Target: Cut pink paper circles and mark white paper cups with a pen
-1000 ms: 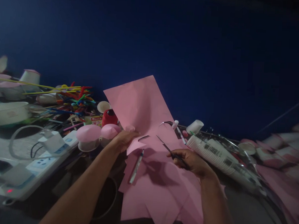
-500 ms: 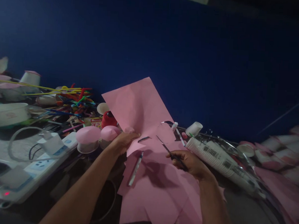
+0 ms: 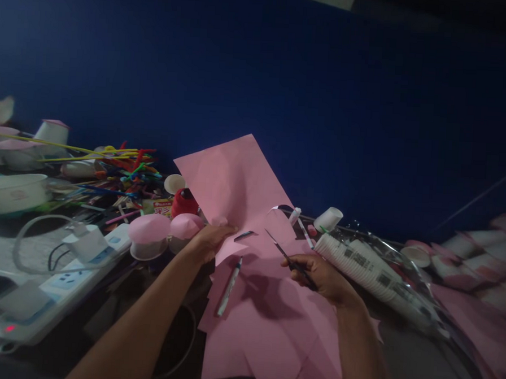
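Observation:
My left hand point(image 3: 211, 238) is closed on the lower left edge of a large pink sheet point(image 3: 236, 177), which rises toward the dark blue wall. In my right hand point(image 3: 318, 275) is a dark, slim pair of scissors point(image 3: 281, 250), its tip pointing up and left, over the pink paper. Several pink sheets point(image 3: 266, 343) lie overlapped below both hands. A pen point(image 3: 230, 287) rests on them, between my hands. Another dark, thin object point(image 3: 245, 235) shows by my left fingertips; what it is I cannot make out.
A power strip point(image 3: 68, 281) and pink-topped cups point(image 3: 148, 238) stand left, before colourful craft sticks point(image 3: 131, 166). Stacked paper cups point(image 3: 367, 269) lie right, near a small white cup point(image 3: 328, 218). More cups point(image 3: 473, 263) sit at far right.
The raised pink sheet has dipped slightly at its top. Both hands have stayed almost in place with their holds unchanged.

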`<state>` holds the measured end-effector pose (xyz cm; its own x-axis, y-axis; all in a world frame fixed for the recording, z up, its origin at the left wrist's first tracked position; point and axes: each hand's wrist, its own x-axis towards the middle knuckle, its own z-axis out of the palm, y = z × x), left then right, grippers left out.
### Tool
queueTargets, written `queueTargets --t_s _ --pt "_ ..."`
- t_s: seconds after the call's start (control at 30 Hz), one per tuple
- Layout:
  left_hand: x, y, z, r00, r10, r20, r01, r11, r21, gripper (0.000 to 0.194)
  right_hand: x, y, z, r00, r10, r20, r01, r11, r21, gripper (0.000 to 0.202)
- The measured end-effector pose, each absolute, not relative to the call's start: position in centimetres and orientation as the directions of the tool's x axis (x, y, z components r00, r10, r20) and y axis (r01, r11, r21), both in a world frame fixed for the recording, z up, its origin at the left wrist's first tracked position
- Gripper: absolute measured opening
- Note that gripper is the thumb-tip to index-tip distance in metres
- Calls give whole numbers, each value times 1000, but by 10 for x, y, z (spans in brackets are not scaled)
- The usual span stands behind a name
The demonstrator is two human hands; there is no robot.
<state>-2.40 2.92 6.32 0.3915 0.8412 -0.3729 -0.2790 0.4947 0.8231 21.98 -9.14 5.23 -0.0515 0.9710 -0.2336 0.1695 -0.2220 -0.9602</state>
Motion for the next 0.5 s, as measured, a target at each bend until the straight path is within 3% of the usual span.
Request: queueTargets --t_s 0.5 --pt "-22 29 61 403 830 -384 -292 515 806 4 218 -90 53 -27 974 -226 170 -218 -961 48"
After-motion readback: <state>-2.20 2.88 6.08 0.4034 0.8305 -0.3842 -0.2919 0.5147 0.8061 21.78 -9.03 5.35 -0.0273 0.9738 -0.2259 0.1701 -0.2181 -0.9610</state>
